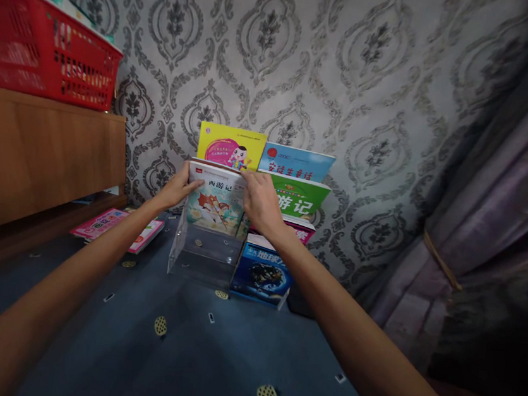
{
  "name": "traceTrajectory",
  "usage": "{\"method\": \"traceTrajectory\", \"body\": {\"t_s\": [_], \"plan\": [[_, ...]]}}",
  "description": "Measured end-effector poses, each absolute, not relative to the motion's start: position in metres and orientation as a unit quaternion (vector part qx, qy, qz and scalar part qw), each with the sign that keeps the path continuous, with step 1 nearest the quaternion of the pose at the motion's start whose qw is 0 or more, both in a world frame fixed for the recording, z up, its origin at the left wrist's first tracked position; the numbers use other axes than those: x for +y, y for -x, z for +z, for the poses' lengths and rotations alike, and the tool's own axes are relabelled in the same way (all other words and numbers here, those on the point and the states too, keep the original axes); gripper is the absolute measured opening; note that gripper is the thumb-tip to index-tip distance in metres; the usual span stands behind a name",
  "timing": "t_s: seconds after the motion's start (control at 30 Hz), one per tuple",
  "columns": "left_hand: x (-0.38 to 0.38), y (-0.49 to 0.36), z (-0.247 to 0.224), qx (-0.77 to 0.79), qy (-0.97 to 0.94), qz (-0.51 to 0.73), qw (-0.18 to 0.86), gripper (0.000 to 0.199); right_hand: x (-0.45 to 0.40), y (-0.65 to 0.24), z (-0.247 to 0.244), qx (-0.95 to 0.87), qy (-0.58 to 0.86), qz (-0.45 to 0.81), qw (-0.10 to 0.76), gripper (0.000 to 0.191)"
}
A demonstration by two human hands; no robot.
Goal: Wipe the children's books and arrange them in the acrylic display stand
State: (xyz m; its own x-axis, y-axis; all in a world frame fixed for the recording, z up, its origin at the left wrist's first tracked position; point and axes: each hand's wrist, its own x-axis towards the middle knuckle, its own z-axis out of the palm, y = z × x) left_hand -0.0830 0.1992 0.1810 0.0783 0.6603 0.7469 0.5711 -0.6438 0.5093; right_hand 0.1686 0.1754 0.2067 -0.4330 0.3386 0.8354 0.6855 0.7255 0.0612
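A book with a pale illustrated cover point(215, 208) stands in the left half of a clear tiered book rack point(204, 261). My left hand point(178, 188) grips its upper left edge, thumb on the front. My right hand point(262, 201) closes on its upper right corner. Behind it rises a yellow book point(232, 140). In the rack's right half stand a light blue book point(300, 157), a green book point(309, 197), a magenta-edged book point(305, 231) partly behind my right wrist, and a dark blue book point(260, 274) at the front. The rack's front left tier shows bare plastic.
Pink books point(103, 224) lie on the patterned dark blue cloth point(189, 355) to the left. A red basket point(83, 63) sits on a wooden cabinet point(44, 154). Patterned wallpaper point(272, 46) is behind the rack, and a tied curtain point(459, 245) hangs at right.
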Motion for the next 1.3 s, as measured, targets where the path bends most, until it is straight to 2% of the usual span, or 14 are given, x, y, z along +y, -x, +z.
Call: {"method": "traceTrajectory", "body": {"t_s": [0.23,0.37,0.47,0.57,0.67,0.77,1.03,1.3], "plan": [[0.207,0.093,0.182,0.356,-0.752,0.542,0.117,0.049,0.178,-0.171,0.205,-0.824,0.306,-0.18,0.441,0.048],[0.209,0.097,0.184,0.368,-0.762,0.518,0.124,0.045,0.177,-0.172,0.202,-0.813,0.324,-0.156,0.459,0.048],[0.203,0.096,0.186,0.397,-0.755,0.516,0.077,0.05,0.175,-0.171,0.196,-0.804,0.331,-0.147,0.471,0.053],[0.188,0.09,0.191,0.419,-0.72,0.55,-0.058,0.063,0.173,-0.168,0.191,-0.794,0.333,-0.146,0.487,0.055],[0.173,0.084,0.197,0.435,-0.702,0.525,-0.204,0.047,0.173,-0.166,0.188,-0.786,0.343,-0.141,0.495,0.05],[0.164,0.08,0.203,0.452,-0.711,0.468,-0.269,0.029,0.175,-0.165,0.188,-0.783,0.345,-0.135,0.5,0.047],[0.176,0.081,0.214,0.451,-0.734,0.427,-0.274,0.029,0.182,-0.164,0.189,-0.778,0.354,-0.138,0.5,0.049],[0.183,0.083,0.211,0.433,-0.745,0.452,-0.232,0.024,0.186,-0.163,0.188,-0.772,0.345,-0.14,0.514,0.047]]}}
